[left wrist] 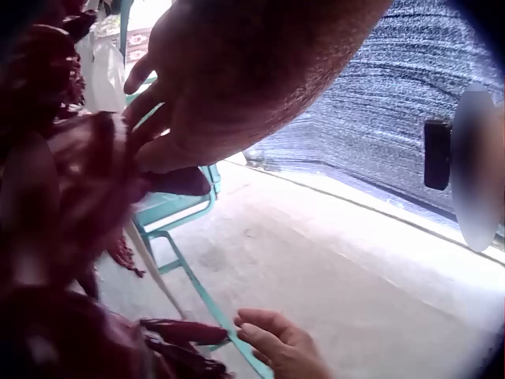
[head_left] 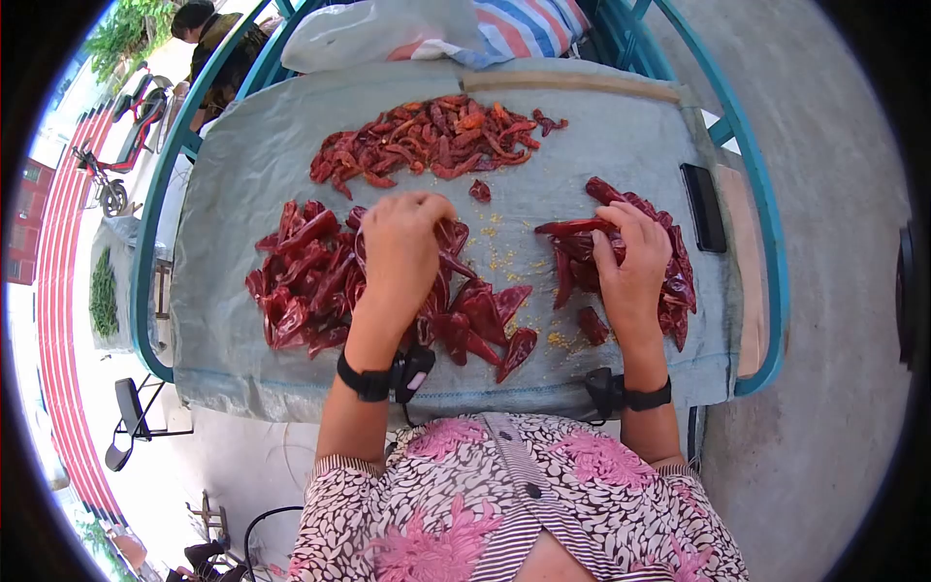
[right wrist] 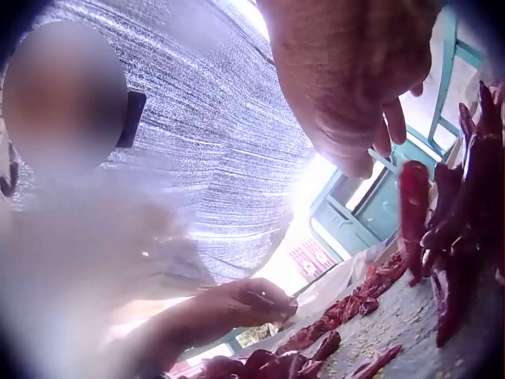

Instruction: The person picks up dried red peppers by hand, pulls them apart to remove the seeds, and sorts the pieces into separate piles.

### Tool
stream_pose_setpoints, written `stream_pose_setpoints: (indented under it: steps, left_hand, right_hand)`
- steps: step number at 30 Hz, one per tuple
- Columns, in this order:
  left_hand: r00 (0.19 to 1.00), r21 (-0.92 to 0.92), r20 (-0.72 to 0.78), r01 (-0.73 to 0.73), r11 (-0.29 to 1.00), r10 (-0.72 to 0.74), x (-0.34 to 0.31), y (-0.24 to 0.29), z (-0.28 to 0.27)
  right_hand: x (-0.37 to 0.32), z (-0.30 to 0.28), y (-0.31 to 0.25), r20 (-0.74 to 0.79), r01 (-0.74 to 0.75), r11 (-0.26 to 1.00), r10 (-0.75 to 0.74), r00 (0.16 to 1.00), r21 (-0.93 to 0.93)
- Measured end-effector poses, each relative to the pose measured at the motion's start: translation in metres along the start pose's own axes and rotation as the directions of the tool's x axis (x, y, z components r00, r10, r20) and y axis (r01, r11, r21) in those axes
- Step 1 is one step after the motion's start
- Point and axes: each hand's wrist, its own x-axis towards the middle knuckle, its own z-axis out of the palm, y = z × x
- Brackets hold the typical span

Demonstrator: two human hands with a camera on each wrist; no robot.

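Over the left pile of large glossy dried red chili peppers (head_left: 296, 281), my left hand (head_left: 401, 257) bends its fingers down onto a chili pepper (left wrist: 183, 181). The pepper's end sticks out below the fingers in the left wrist view, and much of the grip is hidden. My right hand (head_left: 635, 262) hovers at the right pile of similar peppers (head_left: 679, 276), fingers loosely bent and spread. One long red pepper (right wrist: 413, 213) lies right at its fingertips, with a small gap showing in the right wrist view.
A heap of smaller, wrinkled peppers (head_left: 427, 141) lies at the back of the grey-green cloth (head_left: 223, 165). Yellow seeds (head_left: 499, 257) are scattered between the piles. A phone (head_left: 703, 207) lies at the right edge, inside the teal metal rail (head_left: 766, 223). Striped sacking (head_left: 529, 27) is behind.
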Motion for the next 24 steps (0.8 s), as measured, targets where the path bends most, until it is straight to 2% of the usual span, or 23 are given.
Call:
stream_pose_setpoints:
  steps: [1, 3, 4, 5, 7, 8, 10, 14, 17, 18, 21, 22, 24]
  left_hand:
    - [0.998, -0.1, 0.012, -0.062, 0.993, 0.063, 0.0, 0.003, -0.003]
    - [0.981, -0.12, -0.059, -0.192, 0.974, 0.186, -0.003, 0.028, -0.002]
    - [0.964, -0.126, -0.094, -0.26, 0.957, 0.249, -0.005, 0.04, 0.0]
    - [0.954, -0.139, -0.103, -0.293, 0.946, 0.281, -0.008, 0.048, 0.003]
    - [0.926, -0.177, -0.121, -0.376, 0.91, 0.359, -0.011, 0.062, 0.008]
    - [0.928, -0.223, -0.064, -0.371, 0.901, 0.366, -0.013, 0.062, 0.006]
    - [0.933, -0.268, 0.003, -0.345, 0.9, 0.359, -0.015, 0.064, -0.002]
    - [0.928, -0.294, 0.057, -0.336, 0.895, 0.368, -0.018, 0.061, -0.001]
    - [0.922, -0.279, 0.078, -0.344, 0.897, 0.379, -0.017, 0.065, -0.001]
    - [0.922, -0.276, 0.078, -0.345, 0.897, 0.379, -0.018, 0.065, 0.002]
    - [0.928, -0.252, 0.051, -0.345, 0.904, 0.368, -0.015, 0.061, 0.0]
    - [0.933, -0.238, 0.039, -0.34, 0.91, 0.359, -0.015, 0.059, -0.002]
    - [0.975, -0.147, -0.023, -0.222, 0.964, 0.221, -0.011, 0.045, 0.005]
  right_hand:
    - [-0.001, -0.003, -0.005, 0.081, -0.089, 0.979, 0.075, 0.994, 0.184]
    - [-0.005, -0.003, -0.023, 0.273, -0.288, 0.815, 0.166, 0.948, 0.504]
    - [-0.011, 0.004, -0.027, 0.313, -0.289, 0.752, 0.116, 0.943, 0.593]
    - [-0.014, 0.012, -0.035, 0.386, -0.369, 0.623, 0.114, 0.915, 0.689]
    - [-0.017, 0.013, -0.042, 0.568, -0.548, 0.395, 0.077, 0.82, 0.738]
    - [-0.018, 0.015, -0.04, 0.607, -0.585, 0.354, 0.059, 0.793, 0.73]
    - [-0.02, 0.016, -0.03, 0.676, -0.657, 0.275, 0.035, 0.736, 0.701]
    - [-0.023, 0.015, -0.024, 0.69, -0.664, 0.225, -0.052, 0.722, 0.713]
    - [-0.024, 0.018, -0.022, 0.733, -0.721, 0.135, -0.08, 0.676, 0.68]
    - [-0.025, 0.018, -0.022, 0.724, -0.716, 0.106, -0.079, 0.686, 0.69]
    - [-0.024, 0.011, -0.02, 0.672, -0.664, 0.177, 0.015, 0.74, 0.727]
    - [-0.022, 0.008, -0.018, 0.606, -0.591, 0.376, 0.093, 0.79, 0.714]
    - [-0.016, -0.001, -0.014, 0.423, -0.412, 0.717, 0.178, 0.888, 0.563]
